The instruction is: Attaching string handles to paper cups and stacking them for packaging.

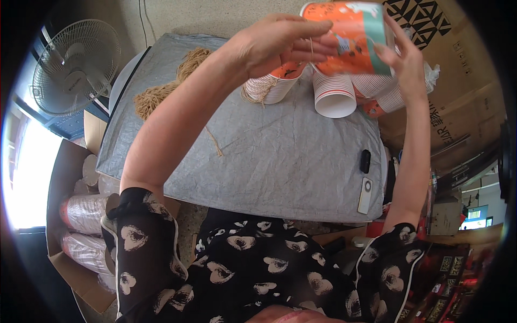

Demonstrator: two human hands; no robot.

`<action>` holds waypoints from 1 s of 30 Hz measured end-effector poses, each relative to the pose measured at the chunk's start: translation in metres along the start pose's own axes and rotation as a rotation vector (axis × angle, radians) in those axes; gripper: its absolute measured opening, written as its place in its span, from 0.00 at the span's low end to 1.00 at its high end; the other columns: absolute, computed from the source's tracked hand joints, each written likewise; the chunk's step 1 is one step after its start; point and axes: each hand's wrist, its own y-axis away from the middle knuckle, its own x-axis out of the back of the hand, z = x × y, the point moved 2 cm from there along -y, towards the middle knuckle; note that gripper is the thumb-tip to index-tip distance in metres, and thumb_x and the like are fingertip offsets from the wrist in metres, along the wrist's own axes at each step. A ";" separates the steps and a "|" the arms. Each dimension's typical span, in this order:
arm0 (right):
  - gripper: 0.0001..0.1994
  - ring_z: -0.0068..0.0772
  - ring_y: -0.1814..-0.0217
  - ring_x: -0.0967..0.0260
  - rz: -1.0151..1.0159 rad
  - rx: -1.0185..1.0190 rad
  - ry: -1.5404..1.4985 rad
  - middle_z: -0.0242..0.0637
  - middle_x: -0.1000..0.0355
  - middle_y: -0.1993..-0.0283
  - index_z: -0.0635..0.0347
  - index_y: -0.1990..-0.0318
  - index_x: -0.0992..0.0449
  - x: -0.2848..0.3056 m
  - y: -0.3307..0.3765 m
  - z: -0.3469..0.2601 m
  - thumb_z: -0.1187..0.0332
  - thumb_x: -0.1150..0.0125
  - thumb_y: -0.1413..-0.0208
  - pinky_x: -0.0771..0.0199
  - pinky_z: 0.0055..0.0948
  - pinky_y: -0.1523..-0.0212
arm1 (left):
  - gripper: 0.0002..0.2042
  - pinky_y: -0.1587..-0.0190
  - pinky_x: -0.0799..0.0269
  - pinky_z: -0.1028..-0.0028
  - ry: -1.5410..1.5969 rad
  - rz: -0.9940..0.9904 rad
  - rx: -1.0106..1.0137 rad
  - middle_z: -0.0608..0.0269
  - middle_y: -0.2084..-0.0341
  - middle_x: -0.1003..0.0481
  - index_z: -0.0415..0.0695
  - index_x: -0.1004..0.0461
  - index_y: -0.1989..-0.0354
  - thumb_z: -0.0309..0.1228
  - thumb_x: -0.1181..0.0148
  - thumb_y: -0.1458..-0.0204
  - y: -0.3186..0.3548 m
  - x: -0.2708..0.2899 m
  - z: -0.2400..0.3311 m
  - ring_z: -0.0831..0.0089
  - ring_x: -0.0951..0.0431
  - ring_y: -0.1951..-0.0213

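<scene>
High over the far side of the table, my right hand (401,62) grips a large orange paper cup (347,46) with a green band, tilted on its side and slightly blurred. My left hand (288,43) is at the cup's left side, its fingers stretched out and the thumb against or just in front of the cup. A thin strand of string (312,49) crosses its fingers. Below it stands a paper cup stack (272,89) wrapped with twine. Another paper cup stack (335,97) lies with its white mouth toward me. More stacked cups (385,97) lie to the right.
Bundles of brown twine (156,100) lie on the grey-covered table (280,161). Near its right edge are a black object (365,161) and a white, flat object (365,196). A fan (75,67) and a carton (81,285) of wrapped cups stand left; large cardboard (463,91) stands right.
</scene>
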 end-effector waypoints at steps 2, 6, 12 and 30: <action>0.41 0.39 0.35 0.32 -0.023 0.019 0.001 0.49 0.31 0.35 0.69 0.34 0.33 -0.008 -0.027 -0.025 0.56 0.28 0.53 0.33 0.33 0.35 | 0.24 0.39 0.24 0.67 0.041 0.035 -0.004 0.48 0.49 0.23 0.30 0.30 0.43 0.40 0.39 0.37 -0.015 0.020 -0.002 0.62 0.19 0.48; 0.52 0.45 0.30 0.36 -0.185 0.077 0.096 0.56 0.35 0.32 0.77 0.32 0.39 -0.012 -0.071 -0.041 0.54 0.23 0.63 0.37 0.36 0.30 | 0.20 0.47 0.19 0.67 0.187 0.046 0.125 0.53 0.51 0.22 0.33 0.30 0.44 0.37 0.40 0.36 -0.048 0.046 -0.020 0.63 0.18 0.51; 0.49 0.47 0.30 0.35 -0.371 0.038 0.101 0.60 0.34 0.32 0.78 0.33 0.37 -0.034 -0.109 -0.008 0.57 0.23 0.62 0.36 0.35 0.30 | 0.24 0.54 0.17 0.75 0.183 0.215 0.086 0.57 0.50 0.23 0.41 0.34 0.37 0.38 0.38 0.37 -0.056 0.074 -0.038 0.69 0.18 0.55; 0.47 0.43 0.38 0.28 -0.491 0.109 0.129 0.57 0.28 0.38 0.74 0.36 0.32 -0.100 -0.124 0.028 0.52 0.24 0.63 0.27 0.35 0.39 | 0.25 0.52 0.17 0.67 0.101 0.149 0.156 0.61 0.61 0.20 0.56 0.40 0.33 0.44 0.42 0.35 -0.059 0.097 -0.072 0.67 0.17 0.59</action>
